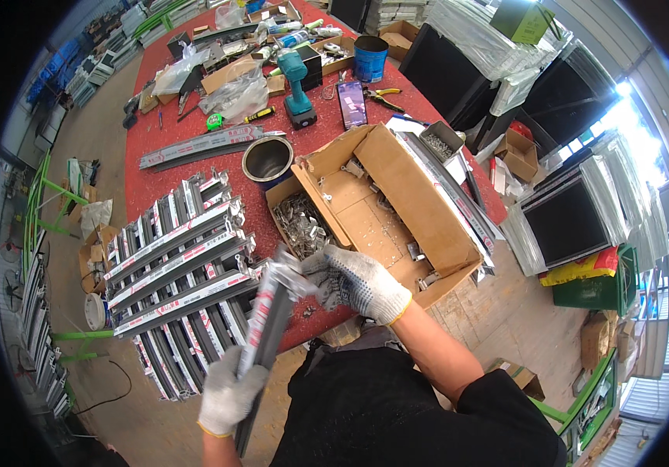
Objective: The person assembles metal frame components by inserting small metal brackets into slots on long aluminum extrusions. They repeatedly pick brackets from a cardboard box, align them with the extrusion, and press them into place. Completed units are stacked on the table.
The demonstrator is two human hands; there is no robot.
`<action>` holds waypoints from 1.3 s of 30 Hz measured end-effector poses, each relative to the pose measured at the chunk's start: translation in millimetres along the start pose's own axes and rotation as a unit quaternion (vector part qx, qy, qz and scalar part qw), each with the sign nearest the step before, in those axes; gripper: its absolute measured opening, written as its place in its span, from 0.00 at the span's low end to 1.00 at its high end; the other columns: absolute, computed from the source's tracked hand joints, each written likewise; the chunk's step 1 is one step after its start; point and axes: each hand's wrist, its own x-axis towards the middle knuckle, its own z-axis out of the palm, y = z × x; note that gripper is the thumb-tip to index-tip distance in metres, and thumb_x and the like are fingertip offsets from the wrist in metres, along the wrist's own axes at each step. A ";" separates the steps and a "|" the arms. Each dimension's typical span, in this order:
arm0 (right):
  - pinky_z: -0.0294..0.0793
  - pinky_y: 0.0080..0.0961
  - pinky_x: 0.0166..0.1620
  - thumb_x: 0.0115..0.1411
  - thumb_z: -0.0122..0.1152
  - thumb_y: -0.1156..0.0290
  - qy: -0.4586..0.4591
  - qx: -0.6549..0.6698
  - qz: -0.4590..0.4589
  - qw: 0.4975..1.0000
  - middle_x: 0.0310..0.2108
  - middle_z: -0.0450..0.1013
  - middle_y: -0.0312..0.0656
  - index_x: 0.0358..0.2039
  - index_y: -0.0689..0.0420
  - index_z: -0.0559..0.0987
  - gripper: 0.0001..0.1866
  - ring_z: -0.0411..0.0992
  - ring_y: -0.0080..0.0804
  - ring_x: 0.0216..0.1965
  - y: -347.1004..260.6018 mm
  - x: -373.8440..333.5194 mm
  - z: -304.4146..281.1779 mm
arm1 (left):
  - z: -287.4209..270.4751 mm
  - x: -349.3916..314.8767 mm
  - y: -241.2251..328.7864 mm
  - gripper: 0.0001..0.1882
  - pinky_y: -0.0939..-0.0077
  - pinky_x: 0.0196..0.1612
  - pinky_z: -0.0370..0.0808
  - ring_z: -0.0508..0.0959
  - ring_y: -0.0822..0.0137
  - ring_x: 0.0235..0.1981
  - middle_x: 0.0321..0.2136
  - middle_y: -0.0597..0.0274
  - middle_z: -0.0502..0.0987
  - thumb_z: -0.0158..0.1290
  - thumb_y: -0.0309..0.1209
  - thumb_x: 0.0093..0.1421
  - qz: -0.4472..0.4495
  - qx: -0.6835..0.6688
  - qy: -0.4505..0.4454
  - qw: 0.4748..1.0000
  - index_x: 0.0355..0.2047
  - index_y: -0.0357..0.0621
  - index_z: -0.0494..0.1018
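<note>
My left hand point(229, 393), in a white knit work glove, is closed around the lower part of a grey metal profile point(264, 323) with a printed film strip. The profile slants up in front of me, and its upper end is blurred, with clear plastic or a shiny fitting about it. Close to that end is my right hand point(362, 284), in a glove with dark dots. Its fingers are curled together, and what they grip is too blurred to name. Beyond it, small metal fittings point(299, 222) fill a narrow box section beside a large open cardboard box point(420, 218).
At left, a crisscross stack of profiles point(183, 272) overhangs the red table point(221, 175). A metal-lined pot point(267, 161), teal cordless drill point(297, 89), phone point(352, 105), pliers point(383, 96) and blue can point(370, 58) stand or lie farther back. Wrapped panels point(568, 222) lean at right.
</note>
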 end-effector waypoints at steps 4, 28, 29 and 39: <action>0.85 0.26 0.43 0.83 0.56 0.48 0.000 -0.105 -0.032 0.994 0.43 0.84 0.40 0.58 0.63 0.85 0.28 0.83 0.25 0.38 -6.6 -13.3 13.4 | -35.4 18.6 -13.8 0.20 0.60 0.29 0.77 0.83 0.65 0.28 0.26 0.62 0.78 0.60 0.46 0.75 -0.038 -0.133 0.090 0.986 0.45 0.37 0.80; 0.86 0.47 0.48 0.59 0.71 0.69 -0.065 -0.673 -0.305 0.671 0.41 0.80 0.52 0.47 0.62 0.80 0.17 0.84 0.51 0.44 44.3 -31.2 140.1 | -37.2 32.8 -58.9 0.33 0.73 0.37 0.78 0.76 0.67 0.33 0.36 0.63 0.77 0.47 0.65 0.81 0.056 -0.675 0.404 0.614 0.49 0.44 0.75; 0.86 0.48 0.46 0.59 0.71 0.69 -0.050 -0.674 -0.323 0.662 0.38 0.81 0.51 0.43 0.61 0.81 0.14 0.85 0.51 0.42 47.5 -30.2 140.7 | -29.8 28.2 -62.9 0.33 0.72 0.38 0.79 0.76 0.66 0.33 0.37 0.62 0.77 0.47 0.65 0.81 0.080 -0.701 0.376 0.600 0.49 0.43 0.75; 0.84 0.46 0.46 0.57 0.69 0.68 -0.114 -0.727 -0.320 0.596 0.37 0.80 0.46 0.43 0.58 0.81 0.14 0.84 0.47 0.42 42.2 -31.0 96.4 | -11.2 -75.8 -51.3 0.23 0.61 0.50 0.82 0.85 0.56 0.48 0.49 0.48 0.84 0.60 0.46 0.78 -0.241 -0.376 0.154 0.881 0.53 0.34 0.80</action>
